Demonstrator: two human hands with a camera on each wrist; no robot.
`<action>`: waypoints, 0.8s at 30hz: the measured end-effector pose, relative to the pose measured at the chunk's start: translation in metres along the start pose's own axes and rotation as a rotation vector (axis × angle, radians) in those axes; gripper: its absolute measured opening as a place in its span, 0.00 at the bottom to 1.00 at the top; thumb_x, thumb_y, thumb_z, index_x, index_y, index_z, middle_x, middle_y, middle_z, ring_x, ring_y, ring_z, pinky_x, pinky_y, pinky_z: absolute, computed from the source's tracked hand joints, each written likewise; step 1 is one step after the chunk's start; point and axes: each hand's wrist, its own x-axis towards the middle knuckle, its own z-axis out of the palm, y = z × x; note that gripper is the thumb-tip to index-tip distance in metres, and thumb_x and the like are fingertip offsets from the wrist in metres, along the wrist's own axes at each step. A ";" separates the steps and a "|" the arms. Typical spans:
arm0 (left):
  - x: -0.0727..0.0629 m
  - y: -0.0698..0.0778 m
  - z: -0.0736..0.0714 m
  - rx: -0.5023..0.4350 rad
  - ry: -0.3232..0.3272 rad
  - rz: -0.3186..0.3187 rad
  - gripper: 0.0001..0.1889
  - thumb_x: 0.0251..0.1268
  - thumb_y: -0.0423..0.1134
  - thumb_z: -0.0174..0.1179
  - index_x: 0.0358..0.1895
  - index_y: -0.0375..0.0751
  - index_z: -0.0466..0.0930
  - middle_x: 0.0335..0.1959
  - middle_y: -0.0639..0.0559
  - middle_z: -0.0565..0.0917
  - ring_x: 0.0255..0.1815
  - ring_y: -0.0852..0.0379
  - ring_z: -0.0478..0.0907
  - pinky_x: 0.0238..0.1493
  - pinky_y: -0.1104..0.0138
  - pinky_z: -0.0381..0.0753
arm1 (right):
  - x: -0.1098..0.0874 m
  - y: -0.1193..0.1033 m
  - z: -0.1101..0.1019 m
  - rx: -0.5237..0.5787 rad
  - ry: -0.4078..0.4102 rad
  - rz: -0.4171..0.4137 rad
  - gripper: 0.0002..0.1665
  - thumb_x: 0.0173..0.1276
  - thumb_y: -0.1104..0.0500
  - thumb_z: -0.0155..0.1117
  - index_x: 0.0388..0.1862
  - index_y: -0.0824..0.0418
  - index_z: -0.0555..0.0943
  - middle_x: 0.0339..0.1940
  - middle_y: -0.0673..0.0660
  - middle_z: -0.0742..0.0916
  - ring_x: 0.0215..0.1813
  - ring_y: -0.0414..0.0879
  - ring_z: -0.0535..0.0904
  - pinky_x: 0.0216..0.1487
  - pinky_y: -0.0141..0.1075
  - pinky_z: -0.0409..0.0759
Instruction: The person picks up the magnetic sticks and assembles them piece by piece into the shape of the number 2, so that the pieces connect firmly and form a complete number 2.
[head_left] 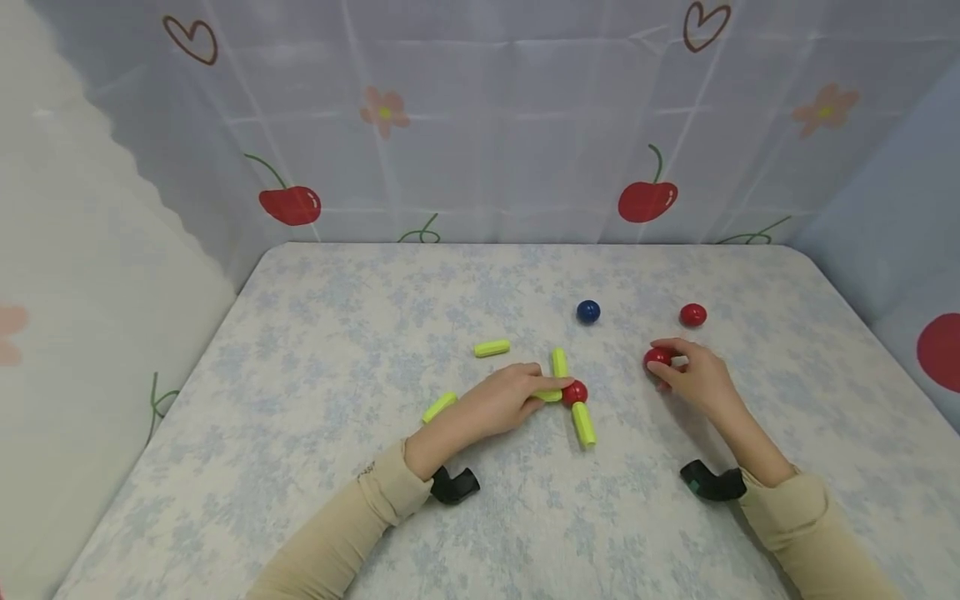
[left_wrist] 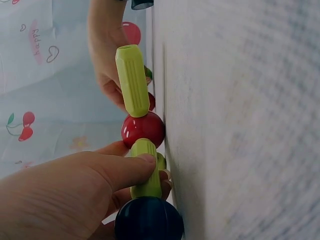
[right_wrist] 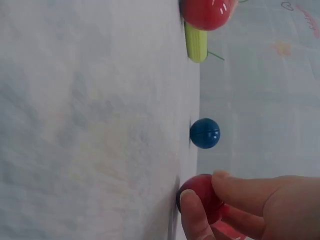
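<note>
My left hand (head_left: 501, 400) pinches a yellow-green stick (left_wrist: 145, 189) between thumb and fingers, and its index fingertip reaches a glossy red ball (head_left: 576, 392). That stick's far end meets the ball; a dark blue ball (left_wrist: 149, 220) sits at its near end in the left wrist view, hidden under the hand in the head view. Two more sticks meet the red ball: a back stick (head_left: 559, 362) and a front stick (head_left: 584, 426). To the right, my right hand (head_left: 701, 377) holds another red ball (right_wrist: 202, 192) between thumb and fingers, close over the table.
Behind the right hand lies a further red ball (head_left: 693, 315). A blue ball (head_left: 588, 312) rests farther back, left of it. Two loose yellow-green sticks lie left: one stick (head_left: 492, 348) behind the left hand, another stick (head_left: 438, 407) beside its wrist. Patterned cloth (head_left: 480, 125) hangs behind the table.
</note>
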 end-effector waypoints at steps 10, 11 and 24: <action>0.002 -0.003 0.002 0.016 0.030 0.011 0.24 0.67 0.32 0.57 0.65 0.52 0.71 0.34 0.54 0.74 0.32 0.62 0.68 0.33 0.74 0.68 | -0.047 -0.024 0.011 0.340 -0.469 -0.113 0.28 0.67 0.57 0.62 0.60 0.73 0.71 0.40 0.59 0.81 0.30 0.48 0.77 0.31 0.36 0.78; 0.002 -0.003 0.002 0.018 0.033 0.011 0.24 0.67 0.32 0.57 0.65 0.52 0.71 0.34 0.54 0.74 0.32 0.62 0.68 0.33 0.74 0.68 | -0.051 -0.025 0.012 0.379 -0.527 -0.124 0.29 0.68 0.58 0.61 0.61 0.73 0.69 0.40 0.59 0.81 0.31 0.48 0.78 0.32 0.36 0.79; 0.002 -0.005 0.003 -0.005 0.050 0.023 0.23 0.67 0.33 0.56 0.65 0.51 0.71 0.34 0.54 0.74 0.31 0.62 0.68 0.32 0.74 0.68 | -0.064 -0.040 0.035 0.495 -0.606 -0.069 0.39 0.66 0.57 0.63 0.65 0.80 0.59 0.43 0.61 0.79 0.32 0.48 0.78 0.32 0.35 0.78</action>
